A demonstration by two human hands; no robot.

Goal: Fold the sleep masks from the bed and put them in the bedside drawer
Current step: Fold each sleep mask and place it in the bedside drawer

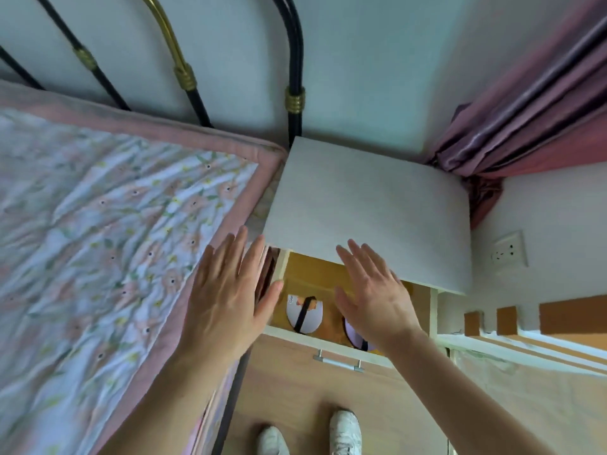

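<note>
The bedside drawer (297, 336) is pulled out under the white top of the nightstand (364, 211), showing a yellow-brown floor. A folded white sleep mask (303, 315) with a black strap lies at its left front. A second folded mask (356, 338), pale lilac with a black strap, lies to the right, partly hidden by my wrist. My left hand (226, 297) hovers flat over the bed's edge and the drawer's left wall, fingers apart, holding nothing. My right hand (371, 290) is spread flat above the drawer, empty.
The bed (98, 257) with a floral quilt fills the left, with a black and gold metal headboard (294, 100) behind. A pink curtain (525, 110) hangs at the right. The drawer has a metal handle (338, 362). My white shoes (345, 431) stand on the wooden floor.
</note>
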